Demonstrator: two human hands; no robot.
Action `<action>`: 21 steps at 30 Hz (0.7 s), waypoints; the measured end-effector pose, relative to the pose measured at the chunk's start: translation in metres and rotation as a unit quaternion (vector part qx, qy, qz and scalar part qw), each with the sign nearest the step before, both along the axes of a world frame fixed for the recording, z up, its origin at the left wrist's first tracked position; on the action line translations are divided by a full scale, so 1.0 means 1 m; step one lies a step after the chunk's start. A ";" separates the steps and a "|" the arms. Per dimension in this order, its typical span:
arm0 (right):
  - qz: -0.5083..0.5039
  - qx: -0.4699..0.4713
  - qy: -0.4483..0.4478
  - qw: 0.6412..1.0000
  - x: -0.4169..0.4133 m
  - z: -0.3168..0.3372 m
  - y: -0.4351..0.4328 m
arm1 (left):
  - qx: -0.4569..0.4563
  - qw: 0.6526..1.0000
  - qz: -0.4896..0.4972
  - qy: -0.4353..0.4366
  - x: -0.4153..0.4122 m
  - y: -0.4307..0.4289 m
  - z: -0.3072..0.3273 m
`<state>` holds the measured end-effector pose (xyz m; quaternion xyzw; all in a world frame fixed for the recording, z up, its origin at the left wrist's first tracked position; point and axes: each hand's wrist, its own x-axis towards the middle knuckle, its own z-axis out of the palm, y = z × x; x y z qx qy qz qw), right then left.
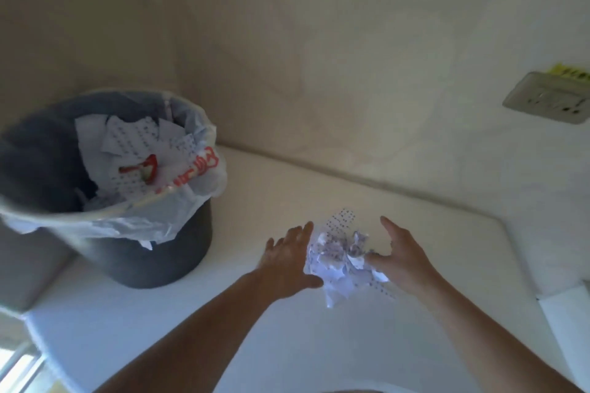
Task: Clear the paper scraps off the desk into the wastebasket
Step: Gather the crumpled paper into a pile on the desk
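A heap of crumpled white paper scraps (343, 257) with printed dots lies on the white desk (415, 223). My left hand (289, 257) presses against the heap's left side, fingers spread. My right hand (404, 258) cups its right side, thumb touching the paper. Both hands flank the heap; neither has it lifted. The dark grey wastebasket (166, 252) stands on the desk at the left, lined with a white plastic bag (134, 223) and holding several paper scraps (134, 150).
The desk sits in a corner against cream walls. A wall socket (547, 99) is at the upper right. A white sheet or box edge (568, 309) shows at the right. The desk's left edge drops off near a window frame (19, 364).
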<state>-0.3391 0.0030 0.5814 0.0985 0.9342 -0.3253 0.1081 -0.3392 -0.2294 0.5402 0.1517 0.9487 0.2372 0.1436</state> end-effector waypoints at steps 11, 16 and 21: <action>0.063 -0.083 0.059 0.993 0.025 0.129 -0.100 | 0.399 0.868 0.269 -0.119 0.035 -0.061 0.184; 0.117 -0.093 0.103 0.983 0.020 0.182 -0.140 | 0.461 0.818 0.331 -0.098 0.050 -0.113 0.265; 0.183 -0.118 0.117 0.969 0.021 0.207 -0.185 | 0.333 0.781 0.525 0.055 0.067 -0.197 0.281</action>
